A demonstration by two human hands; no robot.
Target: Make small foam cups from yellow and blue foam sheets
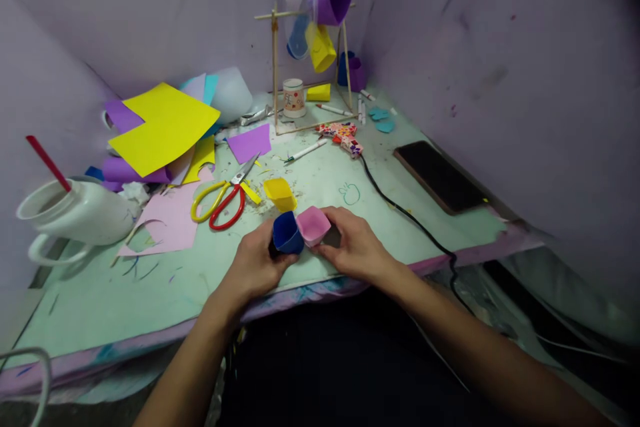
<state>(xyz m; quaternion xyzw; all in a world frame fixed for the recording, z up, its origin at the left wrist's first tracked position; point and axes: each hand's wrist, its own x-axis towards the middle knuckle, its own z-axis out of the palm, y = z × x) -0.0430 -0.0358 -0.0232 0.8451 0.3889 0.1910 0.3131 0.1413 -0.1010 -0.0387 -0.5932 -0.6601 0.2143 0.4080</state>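
My left hand (257, 258) is closed around a dark blue paper cup (287, 232), its open mouth tilted up towards me. Beside it, a pink paper cup (313, 225) is gripped between the thumb and fingers of my right hand (356, 243). The two cups are side by side and seem to touch at their rims. Just behind them a yellow paper cup (280, 194) lies on the table. Scissors (234, 190) with one yellow and one red handle lie partly open to the left of it.
A wooden stick frame (275, 73) holding a clear disc wheel with coloured cups stands at the back. At right lie a patterned glue gun (343, 138) with a black cord and a phone (440, 177). Yellow paper sheets (165, 127) and a white jug (85, 213) occupy the left.
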